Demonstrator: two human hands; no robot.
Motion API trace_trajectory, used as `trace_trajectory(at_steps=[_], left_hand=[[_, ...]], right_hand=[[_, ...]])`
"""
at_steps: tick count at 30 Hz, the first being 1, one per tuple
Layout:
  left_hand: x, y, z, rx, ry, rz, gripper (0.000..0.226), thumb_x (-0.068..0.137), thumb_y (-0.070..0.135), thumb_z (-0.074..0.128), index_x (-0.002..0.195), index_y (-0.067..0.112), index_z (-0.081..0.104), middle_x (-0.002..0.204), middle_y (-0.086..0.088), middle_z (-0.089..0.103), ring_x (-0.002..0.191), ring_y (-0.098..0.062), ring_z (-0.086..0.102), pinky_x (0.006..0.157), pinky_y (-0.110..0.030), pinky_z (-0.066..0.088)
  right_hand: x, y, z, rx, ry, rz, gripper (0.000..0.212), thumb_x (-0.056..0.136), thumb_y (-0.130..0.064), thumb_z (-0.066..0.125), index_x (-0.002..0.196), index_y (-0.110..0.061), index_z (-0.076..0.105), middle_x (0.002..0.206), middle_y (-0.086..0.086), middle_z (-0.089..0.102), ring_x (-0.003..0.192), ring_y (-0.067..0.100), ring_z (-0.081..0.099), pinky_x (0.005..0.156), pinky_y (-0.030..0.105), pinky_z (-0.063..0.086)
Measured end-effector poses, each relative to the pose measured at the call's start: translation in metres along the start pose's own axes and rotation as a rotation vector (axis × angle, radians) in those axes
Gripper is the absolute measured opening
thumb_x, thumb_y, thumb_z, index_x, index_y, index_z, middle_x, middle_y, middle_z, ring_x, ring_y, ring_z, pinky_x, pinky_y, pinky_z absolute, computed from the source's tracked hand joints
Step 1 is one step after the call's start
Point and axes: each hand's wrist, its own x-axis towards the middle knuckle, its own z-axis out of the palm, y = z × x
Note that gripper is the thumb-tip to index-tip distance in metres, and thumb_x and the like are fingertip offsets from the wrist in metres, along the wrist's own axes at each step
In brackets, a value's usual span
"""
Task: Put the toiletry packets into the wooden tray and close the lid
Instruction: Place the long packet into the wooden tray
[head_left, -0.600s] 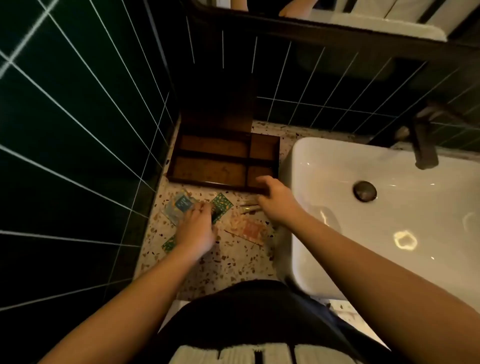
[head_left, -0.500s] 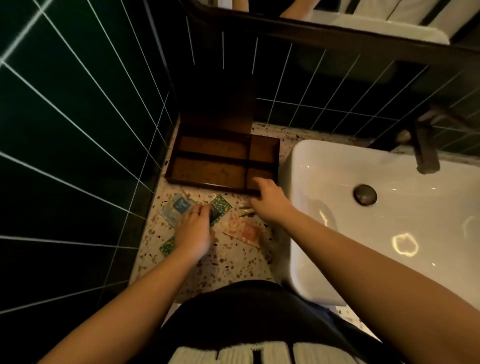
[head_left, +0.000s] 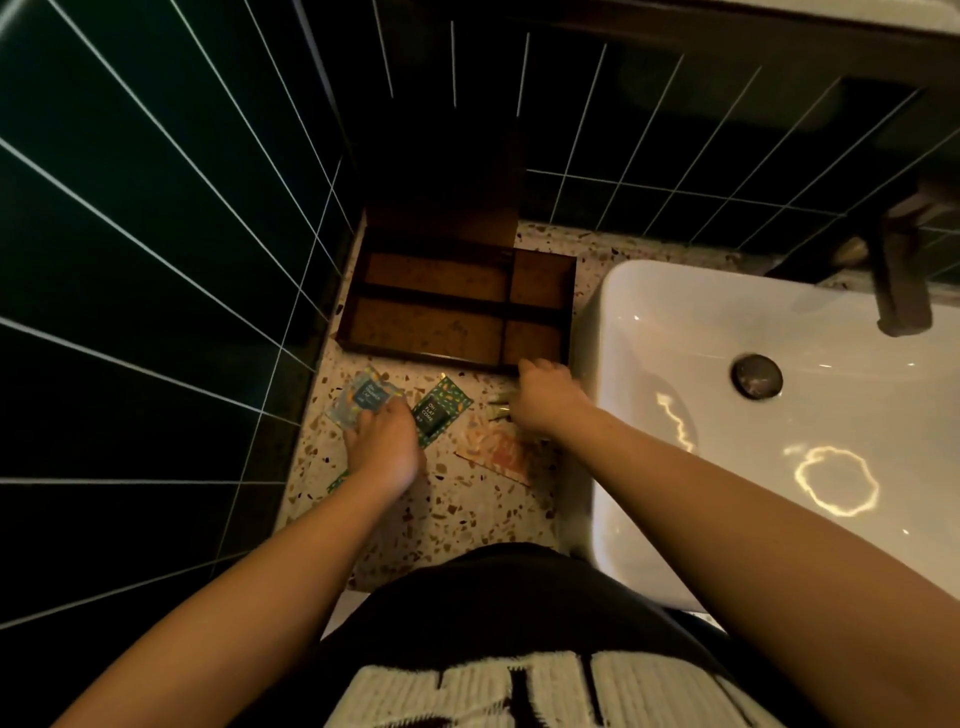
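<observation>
A dark wooden tray (head_left: 345, 317) with several compartments lies open in the counter corner, its lid (head_left: 447, 197) standing upright against the tiled wall. In front of it lie a pale blue packet (head_left: 363, 397), a green packet (head_left: 440, 410), an orange packet (head_left: 498, 451) and a green corner (head_left: 336, 482) peeking out by my left wrist. My left hand (head_left: 384, 441) presses down on the blue packet's near edge. My right hand (head_left: 545, 397) rests at the tray's front right corner, over thin stick-like items (head_left: 497, 406); its fingers are hidden.
A white basin (head_left: 779, 415) with a dark drain and tap fills the right side. Dark green tiled walls close the left and back. The speckled terrazzo counter (head_left: 457, 519) is narrow, with my body at its near edge.
Both hands have barely shifted. My right hand has slid slightly left along the tray's front edge; my left hand stays on the blue packet.
</observation>
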Motion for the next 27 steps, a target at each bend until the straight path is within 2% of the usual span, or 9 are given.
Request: trace_trajectory(at_steps=[5,7,9,12,15,18,21,24,27], left_hand=[[0.008,0.001,-0.004,0.071,-0.063,-0.038,0.044,0.090,0.018,0.065,0.132,0.016,0.053,0.143,-0.012,0.048,0.135,-0.037,0.036,0.106,-0.052,0.033],[0.007,0.001,-0.004,0.115,-0.095,-0.030,0.038,0.090,0.023,0.066,0.127,0.018,0.058,0.144,-0.012,0.047,0.134,-0.037,0.036,0.106,-0.052,0.034],[0.004,-0.001,-0.003,0.115,-0.073,-0.001,0.029,0.092,0.022,0.063,0.120,0.019,0.060,0.135,-0.011,0.054,0.126,-0.035,0.045,0.102,-0.050,0.041],[-0.004,-0.004,-0.003,-0.031,-0.021,0.050,0.023,0.095,0.016,0.056,0.117,0.020,0.058,0.106,-0.007,0.068,0.096,-0.030,0.063,0.083,-0.045,0.055],[-0.010,-0.004,-0.014,-0.139,0.039,0.106,0.030,0.093,0.012,0.059,0.121,0.020,0.054,0.103,-0.005,0.068,0.089,-0.029,0.066,0.076,-0.046,0.057],[-0.004,0.001,-0.035,-0.185,0.158,0.210,0.037,0.092,0.009,0.058,0.126,0.021,0.053,0.110,-0.004,0.067,0.096,-0.031,0.065,0.081,-0.048,0.055],[0.012,0.012,-0.059,-0.096,0.274,0.293,0.044,0.088,0.008,0.062,0.128,0.024,0.054,0.119,-0.003,0.064,0.109,-0.033,0.057,0.092,-0.052,0.046],[0.036,0.029,-0.079,0.027,0.379,0.254,0.045,0.085,0.013,0.064,0.125,0.032,0.058,0.122,-0.001,0.062,0.119,-0.033,0.047,0.100,-0.055,0.032],[0.063,0.044,-0.093,0.107,0.350,0.209,0.043,0.087,0.016,0.061,0.124,0.036,0.059,0.124,-0.002,0.061,0.124,-0.034,0.041,0.107,-0.057,0.026]], right_hand=[[-0.004,0.000,-0.001,-0.014,-0.005,-0.025,0.067,0.091,-0.026,0.055,0.151,-0.010,0.029,0.154,0.016,0.034,0.141,0.038,0.030,0.112,0.050,0.033],[-0.006,0.000,0.000,-0.021,-0.001,-0.037,0.069,0.091,-0.028,0.056,0.152,-0.010,0.027,0.155,0.015,0.032,0.142,0.037,0.028,0.114,0.051,0.032],[-0.007,-0.001,-0.001,-0.022,-0.005,-0.042,0.070,0.092,-0.029,0.055,0.153,-0.010,0.026,0.156,0.016,0.031,0.142,0.037,0.027,0.114,0.051,0.031],[-0.008,-0.001,-0.003,-0.021,-0.012,-0.044,0.069,0.092,-0.028,0.055,0.153,-0.010,0.025,0.156,0.016,0.030,0.142,0.037,0.027,0.114,0.051,0.032],[-0.009,0.000,-0.004,-0.018,-0.013,-0.047,0.068,0.092,-0.027,0.055,0.152,-0.009,0.027,0.155,0.016,0.032,0.141,0.037,0.029,0.113,0.051,0.033],[-0.009,0.000,-0.003,-0.021,-0.014,-0.051,0.068,0.092,-0.027,0.054,0.152,-0.009,0.026,0.155,0.016,0.031,0.141,0.037,0.028,0.113,0.050,0.033],[-0.009,0.000,-0.002,-0.020,-0.014,-0.049,0.070,0.091,-0.027,0.055,0.152,-0.009,0.025,0.156,0.015,0.030,0.142,0.037,0.027,0.113,0.048,0.033],[-0.008,0.001,-0.001,-0.007,-0.020,-0.047,0.071,0.092,-0.027,0.054,0.153,-0.009,0.024,0.158,0.015,0.028,0.144,0.037,0.024,0.115,0.048,0.030],[-0.006,0.002,0.000,-0.001,-0.026,-0.045,0.073,0.091,-0.030,0.053,0.154,-0.009,0.023,0.158,0.014,0.028,0.144,0.036,0.023,0.116,0.048,0.030]])
